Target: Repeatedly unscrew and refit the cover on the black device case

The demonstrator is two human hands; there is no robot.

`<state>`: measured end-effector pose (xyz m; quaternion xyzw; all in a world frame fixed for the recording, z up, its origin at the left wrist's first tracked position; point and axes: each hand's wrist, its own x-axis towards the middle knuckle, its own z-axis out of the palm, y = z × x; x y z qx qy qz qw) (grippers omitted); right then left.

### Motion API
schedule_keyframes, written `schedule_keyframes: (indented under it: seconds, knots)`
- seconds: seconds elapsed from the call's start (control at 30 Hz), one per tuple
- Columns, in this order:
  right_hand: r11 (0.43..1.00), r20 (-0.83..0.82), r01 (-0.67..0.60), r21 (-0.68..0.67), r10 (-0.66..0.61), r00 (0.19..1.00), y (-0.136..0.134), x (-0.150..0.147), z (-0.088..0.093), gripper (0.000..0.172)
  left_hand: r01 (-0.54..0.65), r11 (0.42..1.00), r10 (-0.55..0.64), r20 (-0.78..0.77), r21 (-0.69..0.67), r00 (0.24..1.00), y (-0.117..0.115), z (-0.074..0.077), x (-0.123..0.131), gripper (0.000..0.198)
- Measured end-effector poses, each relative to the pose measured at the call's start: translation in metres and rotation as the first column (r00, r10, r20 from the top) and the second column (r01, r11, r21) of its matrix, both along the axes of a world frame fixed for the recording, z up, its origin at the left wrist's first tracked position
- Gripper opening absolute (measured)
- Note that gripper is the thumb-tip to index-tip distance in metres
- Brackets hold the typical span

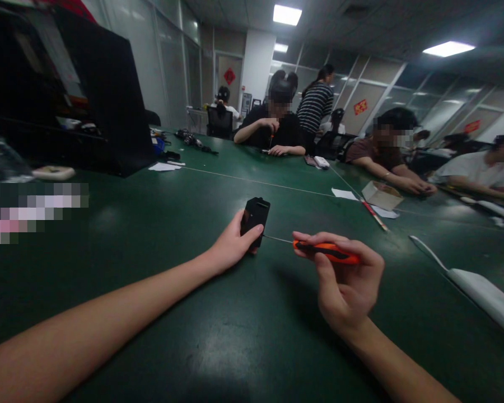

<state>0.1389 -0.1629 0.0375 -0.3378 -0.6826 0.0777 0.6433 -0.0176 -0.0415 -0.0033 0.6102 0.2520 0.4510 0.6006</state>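
My left hand (234,242) is closed around a small black box-shaped device (258,215), holding it upright above the green table. An orange and black screwdriver (330,252) lies in my right hand (350,280), gripped by its handle between thumb and fingers. Its thin metal shaft points left, and the tip meets the right side of the black device near my left thumb. Whether the tip sits in a screw is too small to tell.
A white power strip (483,294) with its cable lies at the right. Farther back are an open box (382,195), papers (344,193) and a red stick (373,215). A large black case (101,95) stands at the left. Several people sit around the green table (151,330).
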Motion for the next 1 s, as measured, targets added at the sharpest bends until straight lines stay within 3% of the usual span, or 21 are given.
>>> schedule_keyframes:
  seconds: [0.23,0.43,0.63,1.0]
  knots:
    - [1.000,0.075,-0.019,0.022,0.018,0.997,-0.002,0.002,0.001,0.036,-0.018,1.000,0.018,0.008,-0.013,1.000,-0.001,-0.001,0.000,0.049]
    - [0.989,0.164,-0.146,0.026,0.140,0.976,-0.001,0.006,-0.004,0.045,-0.030,0.999,0.030,0.008,-0.034,1.000,0.000,0.000,0.001,0.046]
    - [0.986,0.306,-0.169,0.014,0.157,0.939,-0.004,0.010,-0.013,0.055,-0.071,0.993,0.072,0.008,-0.090,0.997,-0.003,0.000,0.005,0.039]
    - [0.984,0.309,-0.167,-0.053,0.176,0.935,-0.007,0.008,-0.025,0.056,-0.104,0.963,0.114,0.023,-0.247,0.993,-0.001,-0.005,0.006,0.049]
